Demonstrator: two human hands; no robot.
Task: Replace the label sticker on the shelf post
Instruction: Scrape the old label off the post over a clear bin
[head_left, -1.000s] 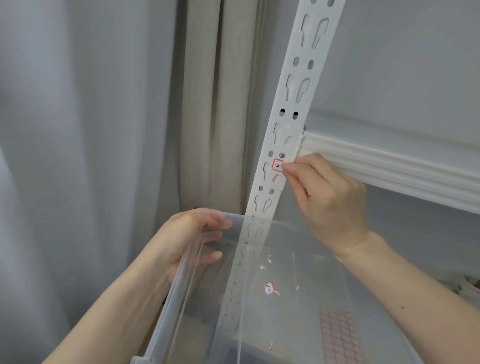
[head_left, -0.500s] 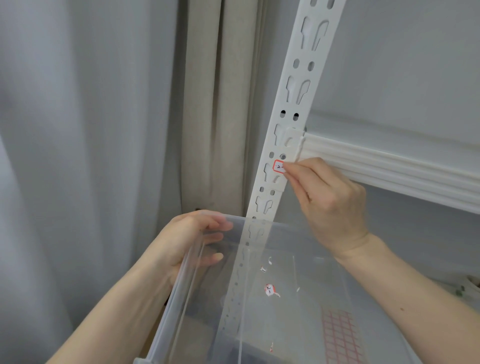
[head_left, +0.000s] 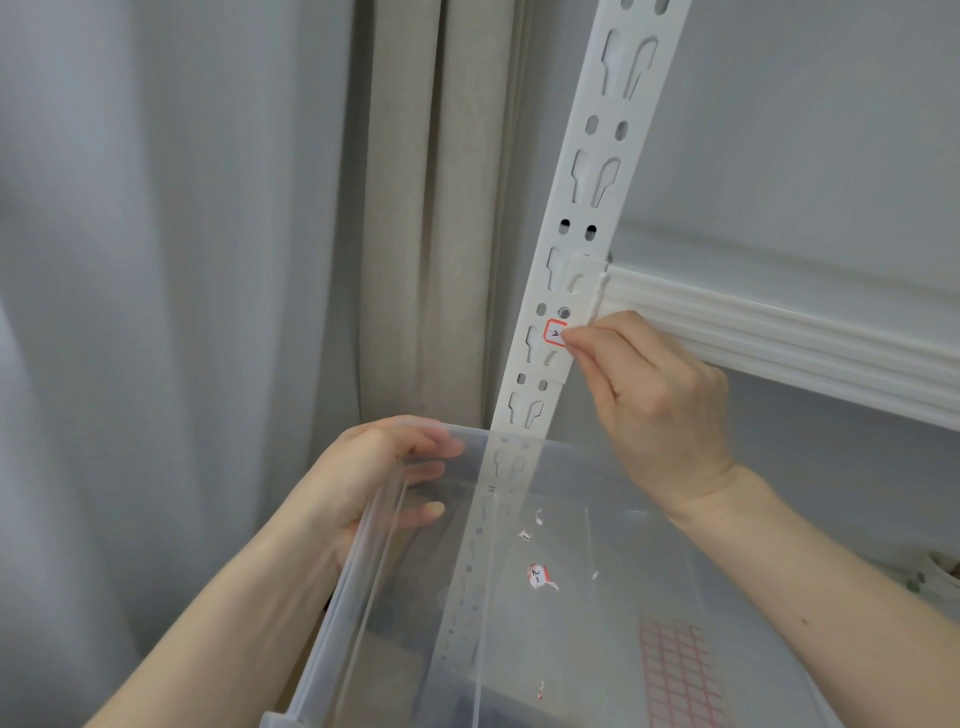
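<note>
- A right hand (head_left: 660, 400) works at a small label sticker (head_left: 555, 332) on a white shelf post (head_left: 582, 218), its curled fingertips meeting the sticker's right edge; whether they already pinch a lifted corner or only pick at it cannot be told.
- The sticker lies just to the left of those fingertips, flat on the post's face, directly below a pair of round holes and just beside the end of a white shelf rail (head_left: 779, 332).
- The post's long axis runs up and slightly rightward from the grip, so any peel would likely travel across its narrow width, leftward from the fingers.
- The right hand is the nearer one; the left hand (head_left: 374, 478) sits well below, fingers wrapped over the rim of a clear plastic bin (head_left: 363, 587).
- The sticker is a white square with a red border and a dark handwritten mark.
- Torn sticker scraps (head_left: 540, 577) and a red-gridded sticker sheet (head_left: 680, 670) show at the bin's floor.
</note>
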